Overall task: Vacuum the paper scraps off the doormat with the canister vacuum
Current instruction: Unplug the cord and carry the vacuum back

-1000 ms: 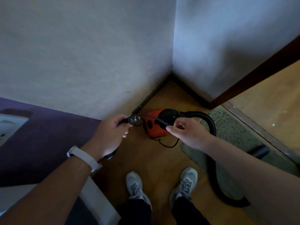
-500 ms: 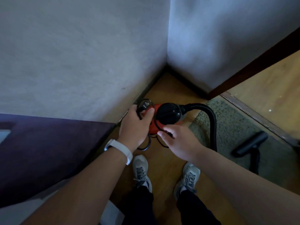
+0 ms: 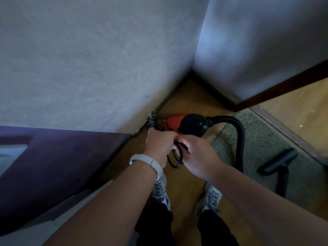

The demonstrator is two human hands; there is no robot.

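A small red and black vacuum sat on the wood floor in the corner of two pale walls, just above frame centre. Its long axis ran roughly nine to three o'clock. The red body lay toward the wall, and the black cap and hose outlet pointed to three o'clock, at the mat.

The black hose arched from that outlet and dropped toward five o'clock over the mat, speckled grey-green, lying at three o'clock of the vacuum. The nozzle rested on the mat at four o'clock, well apart from the hands.

At six o'clock of the vacuum both hands met over loops of black cord. The left hand had a closed grip round the cord, and the right hand pinched it with curled fingers. The plug stuck up at nine o'clock of the vacuum, near the wall.

The cord was probably being handled for plugging in, though winding or unwinding could not be told. No scraps showed plainly on the mat.
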